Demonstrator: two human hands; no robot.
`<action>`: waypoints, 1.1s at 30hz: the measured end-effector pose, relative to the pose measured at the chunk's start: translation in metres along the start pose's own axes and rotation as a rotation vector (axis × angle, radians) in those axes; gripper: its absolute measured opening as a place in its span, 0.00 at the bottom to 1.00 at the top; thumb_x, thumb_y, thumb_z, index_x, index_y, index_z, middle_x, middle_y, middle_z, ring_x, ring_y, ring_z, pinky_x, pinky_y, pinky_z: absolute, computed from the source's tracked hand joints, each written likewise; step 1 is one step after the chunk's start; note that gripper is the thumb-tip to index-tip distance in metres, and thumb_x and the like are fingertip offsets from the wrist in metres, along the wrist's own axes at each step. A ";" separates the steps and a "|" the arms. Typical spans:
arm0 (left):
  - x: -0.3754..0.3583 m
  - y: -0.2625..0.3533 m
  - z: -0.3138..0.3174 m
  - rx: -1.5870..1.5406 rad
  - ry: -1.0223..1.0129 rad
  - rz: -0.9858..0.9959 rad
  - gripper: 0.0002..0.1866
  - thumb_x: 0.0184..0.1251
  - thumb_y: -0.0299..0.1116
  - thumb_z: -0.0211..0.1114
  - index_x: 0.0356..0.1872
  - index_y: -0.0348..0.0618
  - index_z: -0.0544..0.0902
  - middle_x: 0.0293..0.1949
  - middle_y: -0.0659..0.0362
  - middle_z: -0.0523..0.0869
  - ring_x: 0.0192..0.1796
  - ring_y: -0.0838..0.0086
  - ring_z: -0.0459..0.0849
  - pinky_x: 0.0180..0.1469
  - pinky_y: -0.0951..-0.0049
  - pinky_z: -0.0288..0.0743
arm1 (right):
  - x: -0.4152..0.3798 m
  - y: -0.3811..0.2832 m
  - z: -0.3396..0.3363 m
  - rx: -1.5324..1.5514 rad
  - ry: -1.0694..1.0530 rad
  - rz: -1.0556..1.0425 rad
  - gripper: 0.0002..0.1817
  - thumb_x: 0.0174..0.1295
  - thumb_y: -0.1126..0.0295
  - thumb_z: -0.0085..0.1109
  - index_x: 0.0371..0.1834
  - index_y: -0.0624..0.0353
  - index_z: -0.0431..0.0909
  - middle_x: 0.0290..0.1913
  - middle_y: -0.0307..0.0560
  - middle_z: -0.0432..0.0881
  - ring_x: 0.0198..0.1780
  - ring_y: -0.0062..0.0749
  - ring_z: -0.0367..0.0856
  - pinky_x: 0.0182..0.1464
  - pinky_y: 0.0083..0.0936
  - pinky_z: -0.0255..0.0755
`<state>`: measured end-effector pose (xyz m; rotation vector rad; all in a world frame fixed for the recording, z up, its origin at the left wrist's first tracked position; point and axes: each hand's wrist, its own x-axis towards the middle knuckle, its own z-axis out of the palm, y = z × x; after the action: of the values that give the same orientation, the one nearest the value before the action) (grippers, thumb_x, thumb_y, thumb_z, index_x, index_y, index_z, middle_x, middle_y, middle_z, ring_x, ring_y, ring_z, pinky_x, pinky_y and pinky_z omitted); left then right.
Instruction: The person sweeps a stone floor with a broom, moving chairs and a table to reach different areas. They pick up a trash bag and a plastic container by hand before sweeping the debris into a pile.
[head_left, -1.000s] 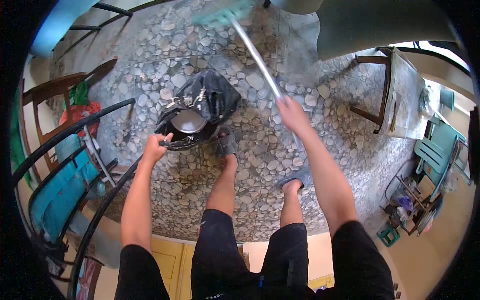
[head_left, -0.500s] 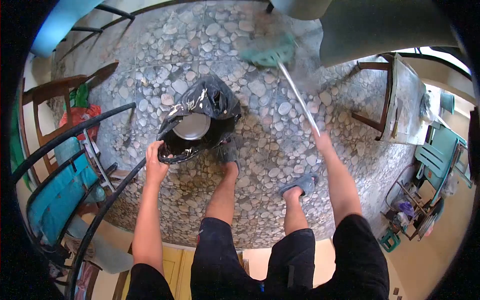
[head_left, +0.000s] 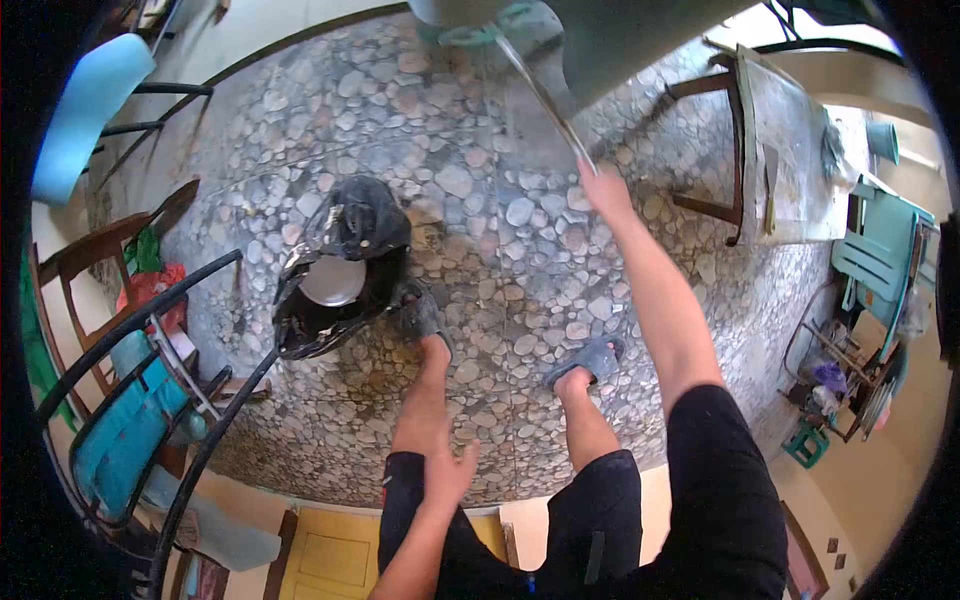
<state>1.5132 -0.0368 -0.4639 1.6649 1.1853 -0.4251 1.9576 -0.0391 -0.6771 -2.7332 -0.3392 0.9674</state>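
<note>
Where the pole (head_left: pixel 540 95) ends, its green head (head_left: pixel 468 37) blurs

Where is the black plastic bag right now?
In the head view, left of centre: the black plastic bag is on the pebble-patterned floor, beside the left sandal, with a round pale object in its mouth.

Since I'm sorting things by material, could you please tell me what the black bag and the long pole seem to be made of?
Black bag: probably thin, slightly glossy plastic, judging by its crinkled folds and highlights.
Pole: smooth and silvery with a bright sheen, so likely metal, though coated plastic is possible.
</note>
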 end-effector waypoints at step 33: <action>-0.004 -0.057 0.205 0.330 -0.610 -0.366 0.17 0.54 0.42 0.55 0.40 0.41 0.75 0.35 0.51 0.81 0.40 0.63 0.79 0.43 0.67 0.71 | -0.059 0.100 0.093 0.020 -0.356 -0.121 0.32 0.50 0.37 0.41 0.34 0.57 0.77 0.34 0.51 0.78 0.38 0.44 0.76 0.39 0.36 0.69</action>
<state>1.5143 -0.2156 -0.5790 1.4176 0.9770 -1.3151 1.8676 -0.1389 -0.7407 -2.4801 -0.5432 1.4129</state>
